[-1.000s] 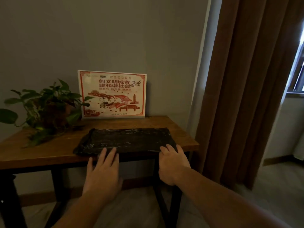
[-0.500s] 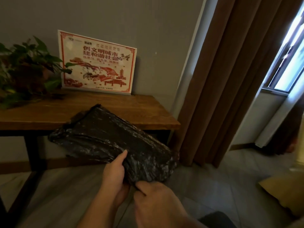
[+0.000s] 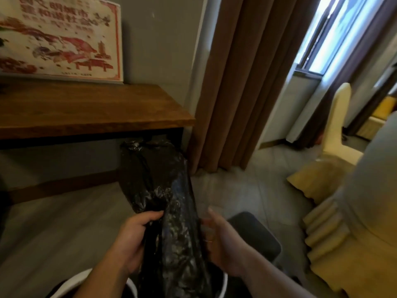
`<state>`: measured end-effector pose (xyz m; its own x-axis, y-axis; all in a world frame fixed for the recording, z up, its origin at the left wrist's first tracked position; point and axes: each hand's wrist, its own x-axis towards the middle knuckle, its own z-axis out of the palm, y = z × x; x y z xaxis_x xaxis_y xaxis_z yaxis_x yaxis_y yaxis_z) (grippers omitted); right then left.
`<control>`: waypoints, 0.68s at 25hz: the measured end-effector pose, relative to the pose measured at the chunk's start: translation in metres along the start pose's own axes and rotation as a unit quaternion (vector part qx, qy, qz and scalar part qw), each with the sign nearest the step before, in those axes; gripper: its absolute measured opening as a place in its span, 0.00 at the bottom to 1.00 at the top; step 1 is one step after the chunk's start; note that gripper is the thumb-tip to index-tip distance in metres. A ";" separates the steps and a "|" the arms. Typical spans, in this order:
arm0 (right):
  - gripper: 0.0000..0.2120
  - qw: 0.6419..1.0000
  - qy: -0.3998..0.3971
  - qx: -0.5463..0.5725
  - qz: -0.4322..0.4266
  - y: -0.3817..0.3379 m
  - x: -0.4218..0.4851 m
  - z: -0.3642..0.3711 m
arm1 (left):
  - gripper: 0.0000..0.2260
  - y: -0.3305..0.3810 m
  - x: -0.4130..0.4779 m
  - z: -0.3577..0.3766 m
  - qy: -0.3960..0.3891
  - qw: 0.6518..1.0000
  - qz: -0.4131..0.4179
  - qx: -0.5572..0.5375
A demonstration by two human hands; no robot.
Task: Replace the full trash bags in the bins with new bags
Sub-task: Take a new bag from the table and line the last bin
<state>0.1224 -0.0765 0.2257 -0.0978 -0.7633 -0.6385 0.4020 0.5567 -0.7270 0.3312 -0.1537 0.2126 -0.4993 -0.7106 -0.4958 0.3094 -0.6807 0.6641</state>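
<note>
A folded black trash bag (image 3: 163, 190) hangs lengthwise in front of me, its far end near the table's underside. My left hand (image 3: 133, 235) grips its left side, fingers curled into the plastic. Against the bag's right edge rests my right hand (image 3: 217, 239), blurred, its fingers partly spread; whether it grips is unclear. Below my hands a white-rimmed bin (image 3: 224, 282) shows at the bottom edge, and the bag's near end hangs over it. A second white rim (image 3: 71, 284) curves at the lower left.
A wooden table (image 3: 86, 112) stands against the grey wall with a red-and-white printed sign (image 3: 60, 39) on it. Brown curtains (image 3: 242, 82) hang on the right by a window. A dark lid-like object (image 3: 255, 235) lies on the floor. Yellow-covered furniture (image 3: 343, 211) fills the right.
The bag has come off the table and down over the bin. It has turned from flat and sideways to lengthwise. My view has swung down and to the right.
</note>
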 end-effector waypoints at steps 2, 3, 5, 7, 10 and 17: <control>0.19 1.000 0.011 0.012 -0.005 0.033 0.000 -0.010 | 0.18 -0.018 0.000 0.000 -0.011 0.999 -0.038 0.022; 0.16 0.999 0.026 0.019 -0.021 0.044 -0.002 -0.016 | 0.18 -0.026 -0.002 0.001 -0.012 0.998 -0.053 0.037; 0.13 0.997 0.040 0.052 -0.044 0.055 -0.007 -0.032 | 0.18 -0.044 -0.004 0.003 0.003 0.995 -0.078 0.061; 0.13 0.996 0.037 0.070 -0.036 0.066 -0.015 -0.052 | 0.19 -0.067 -0.003 0.007 0.030 0.992 -0.090 0.080; 0.16 0.995 0.029 0.089 -0.024 0.083 -0.024 -0.084 | 0.23 -0.105 0.001 0.019 0.047 0.988 -0.100 0.109; 0.08 0.980 0.122 0.063 -0.145 0.086 -0.051 -0.167 | 0.26 -0.171 0.024 0.068 0.031 0.984 -0.108 0.135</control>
<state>0.0098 0.0653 0.1533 -0.4326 -0.7741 -0.4622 0.4331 0.2712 -0.8596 0.2109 -0.0420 0.1249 -0.4763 -0.5706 -0.6690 -0.0288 -0.7503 0.6604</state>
